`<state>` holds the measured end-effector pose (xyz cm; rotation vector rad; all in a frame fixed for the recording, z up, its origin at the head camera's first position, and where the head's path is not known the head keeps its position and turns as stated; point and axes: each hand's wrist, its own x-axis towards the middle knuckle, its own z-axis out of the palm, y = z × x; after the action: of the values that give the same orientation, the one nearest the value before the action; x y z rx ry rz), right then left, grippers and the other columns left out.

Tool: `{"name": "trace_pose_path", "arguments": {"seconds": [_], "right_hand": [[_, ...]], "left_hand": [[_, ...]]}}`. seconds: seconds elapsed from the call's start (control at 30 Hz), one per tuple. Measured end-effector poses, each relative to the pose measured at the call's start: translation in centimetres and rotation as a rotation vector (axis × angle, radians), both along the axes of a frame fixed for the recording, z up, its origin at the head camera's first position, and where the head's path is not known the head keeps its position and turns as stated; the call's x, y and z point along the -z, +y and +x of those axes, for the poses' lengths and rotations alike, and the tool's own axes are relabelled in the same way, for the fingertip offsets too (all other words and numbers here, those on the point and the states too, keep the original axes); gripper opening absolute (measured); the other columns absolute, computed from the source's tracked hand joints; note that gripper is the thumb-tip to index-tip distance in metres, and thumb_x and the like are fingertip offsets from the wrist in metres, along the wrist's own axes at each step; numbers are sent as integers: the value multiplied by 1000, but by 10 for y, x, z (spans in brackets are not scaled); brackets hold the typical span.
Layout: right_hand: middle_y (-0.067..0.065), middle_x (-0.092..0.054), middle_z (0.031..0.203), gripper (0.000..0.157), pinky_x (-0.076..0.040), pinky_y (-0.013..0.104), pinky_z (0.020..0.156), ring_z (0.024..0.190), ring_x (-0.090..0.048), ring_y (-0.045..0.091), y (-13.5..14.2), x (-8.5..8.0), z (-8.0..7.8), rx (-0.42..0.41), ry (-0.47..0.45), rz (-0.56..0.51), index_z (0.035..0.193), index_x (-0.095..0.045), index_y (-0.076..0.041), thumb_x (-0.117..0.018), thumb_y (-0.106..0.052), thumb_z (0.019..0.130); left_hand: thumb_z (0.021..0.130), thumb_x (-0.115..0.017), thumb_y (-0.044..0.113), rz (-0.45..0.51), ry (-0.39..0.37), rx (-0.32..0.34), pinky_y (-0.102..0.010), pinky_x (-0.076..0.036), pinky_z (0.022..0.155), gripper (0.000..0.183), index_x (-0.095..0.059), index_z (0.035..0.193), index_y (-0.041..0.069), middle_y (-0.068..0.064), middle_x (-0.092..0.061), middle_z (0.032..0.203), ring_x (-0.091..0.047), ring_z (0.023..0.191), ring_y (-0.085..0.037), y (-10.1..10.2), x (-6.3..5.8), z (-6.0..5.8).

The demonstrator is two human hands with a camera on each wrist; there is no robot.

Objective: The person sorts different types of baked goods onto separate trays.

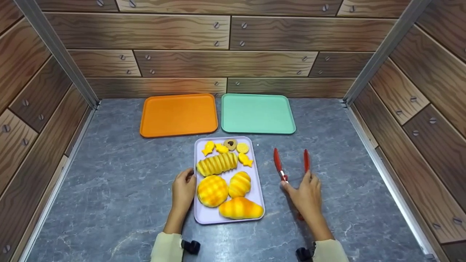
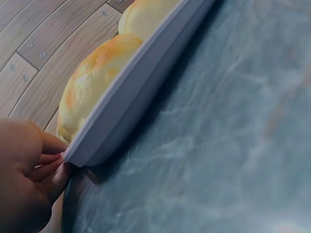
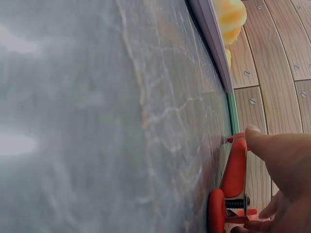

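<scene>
Red metal-jointed tongs (image 3: 235,167): spread wide in right hand (image 1: 308,194), right of lilac rectangular plastic tray (image 1: 256,193). Tray: pinched at left edge by left hand (image 1: 183,191); could spill plump golden buns (image 1: 212,191) if lifted lopsidedly.

soft, even, fairly bright light in the head view covers the grey marble-patterned tabletop (image 1: 109,174). a warm orange glow tints the brown wood-grain panelled wall (image 1: 156,83) at ten o'clock; a faint shadow falls beneath the bare right hand (image 1: 305,193) at five o'clock. in the left wrist view, dark shadow edges the pale lilac rectangular tray (image 2: 126,102), pale glare shows at four o'clock, and the tabletop blurs. the right wrist view has white glare at nine and ten o'clock over smeared tabletop.
</scene>
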<state>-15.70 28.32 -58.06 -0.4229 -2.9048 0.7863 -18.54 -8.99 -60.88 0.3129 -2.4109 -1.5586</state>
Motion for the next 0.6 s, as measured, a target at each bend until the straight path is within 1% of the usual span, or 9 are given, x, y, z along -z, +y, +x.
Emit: {"name": "trace_pose_path", "arguments": {"seconds": [0.1,0.2,0.3,0.47,0.6], "right_hand": [[39,-32,144,105,-34,61,108,128,-35,50,-1,-1,-1,1,-16,9,151,-22,14,-73,-52,87],[38,-37,135,103,-37,60,103,120,-39,49,-2,-1,-1,6,-26,27,147,-27,15,-75,-52,85],[37,-42,126,100,-40,59,96,113,-43,48,-3,-1,-2,22,-21,49,141,-33,16,-78,-52,83],[35,-47,116,92,-41,57,89,107,-46,49,-4,3,-4,47,43,57,131,-41,17,-82,-47,79],[35,-48,113,92,-41,57,88,105,-47,49,-5,6,-6,48,99,36,131,-42,18,-85,-43,77]], "left_hand": [[93,-62,3,-4,2,-8,-44,-55,87,29,-70,120,-4,-18,-70,109,-67,96,-28,1,1,-4],[92,-63,3,-11,0,-22,-42,-56,84,28,-71,118,-3,-16,-71,105,-67,92,-26,2,2,-6],[91,-63,4,-4,-1,-23,-41,-55,83,28,-72,117,-2,-15,-71,104,-66,91,-25,3,4,-7],[91,-64,5,10,7,-13,-39,-55,83,28,-72,117,-1,-14,-71,104,-66,91,-24,3,5,-7],[91,-64,5,17,19,-22,-38,-55,82,27,-73,117,-1,-14,-71,104,-66,91,-23,0,7,-6]]}}
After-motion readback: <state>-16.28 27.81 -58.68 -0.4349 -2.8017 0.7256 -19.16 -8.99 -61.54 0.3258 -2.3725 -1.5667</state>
